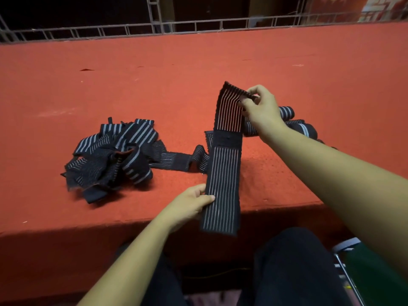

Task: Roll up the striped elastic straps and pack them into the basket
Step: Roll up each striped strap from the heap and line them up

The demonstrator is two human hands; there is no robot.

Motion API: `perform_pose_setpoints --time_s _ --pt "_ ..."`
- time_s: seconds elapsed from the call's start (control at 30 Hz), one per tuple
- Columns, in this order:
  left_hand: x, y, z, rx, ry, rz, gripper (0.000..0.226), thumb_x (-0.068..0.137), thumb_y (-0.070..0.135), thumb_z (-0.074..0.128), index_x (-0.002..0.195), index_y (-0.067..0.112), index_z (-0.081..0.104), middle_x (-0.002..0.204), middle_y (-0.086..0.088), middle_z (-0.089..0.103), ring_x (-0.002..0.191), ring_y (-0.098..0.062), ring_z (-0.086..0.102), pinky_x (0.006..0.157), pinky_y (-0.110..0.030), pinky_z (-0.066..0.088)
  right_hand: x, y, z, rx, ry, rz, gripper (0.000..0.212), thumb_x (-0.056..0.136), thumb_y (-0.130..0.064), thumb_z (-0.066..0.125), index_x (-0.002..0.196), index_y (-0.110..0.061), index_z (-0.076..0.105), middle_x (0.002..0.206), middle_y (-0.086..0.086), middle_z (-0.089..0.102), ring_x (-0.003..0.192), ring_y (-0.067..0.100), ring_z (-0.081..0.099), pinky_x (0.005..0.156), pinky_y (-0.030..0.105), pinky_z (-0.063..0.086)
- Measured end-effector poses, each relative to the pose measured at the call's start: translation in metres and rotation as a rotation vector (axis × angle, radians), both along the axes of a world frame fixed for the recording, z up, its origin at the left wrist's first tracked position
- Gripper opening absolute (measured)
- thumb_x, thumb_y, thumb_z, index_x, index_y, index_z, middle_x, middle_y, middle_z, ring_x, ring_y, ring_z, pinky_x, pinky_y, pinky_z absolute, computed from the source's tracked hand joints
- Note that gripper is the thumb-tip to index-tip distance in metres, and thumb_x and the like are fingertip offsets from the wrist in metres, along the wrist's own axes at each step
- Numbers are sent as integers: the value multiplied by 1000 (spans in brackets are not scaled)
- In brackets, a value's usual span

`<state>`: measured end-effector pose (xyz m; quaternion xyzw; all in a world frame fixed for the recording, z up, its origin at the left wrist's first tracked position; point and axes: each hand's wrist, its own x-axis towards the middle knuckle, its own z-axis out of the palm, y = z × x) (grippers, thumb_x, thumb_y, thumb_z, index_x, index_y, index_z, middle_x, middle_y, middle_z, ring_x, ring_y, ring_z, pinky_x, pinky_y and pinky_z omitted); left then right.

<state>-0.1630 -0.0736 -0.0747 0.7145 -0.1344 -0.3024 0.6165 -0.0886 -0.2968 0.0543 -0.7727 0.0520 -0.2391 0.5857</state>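
Red table (pixel 220 62), striped strap (pixel 223 173) lengthwise near-to-far (right hand (pixel 262 109) pinches far end)

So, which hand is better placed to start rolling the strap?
Probably right. The right hand pinches the strap at its top end, so a roll could begin there. The left hand holds one edge lower down and can steady it.
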Motion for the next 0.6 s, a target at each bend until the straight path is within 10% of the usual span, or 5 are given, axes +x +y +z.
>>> perform_pose_setpoints --time_s 0.3,0.47,0.6 --pt "3 -12 -9 346 -357 20 26 95 16 64 102 28 42 81 -11 74 64 -38 70 56 -43 57 -1 9 -8 -31 -35 54 19 99 -13 57 85 -24 51 73 -2 55 63 14 48 52 28 38" --pt "3 -16 -5 619 -562 -39 33 92 32 67 114 22 44 65 -4 71 48 -11 65 53 -24 49 2 5 -12 -2 -32 40 10 98 -11 57 91 -17 54 72 -4 57 58 9 49 45 23 38" --pt "13 -13 -9 948 -826 -18 70 81 64 67 129 23 37 96 -5 69 92 -28 67 73 -38 51 11 4 -19 0 -35 51 11 96 -11 59 89 -17 55 74 -2 59 64 13 50 52 25 39"
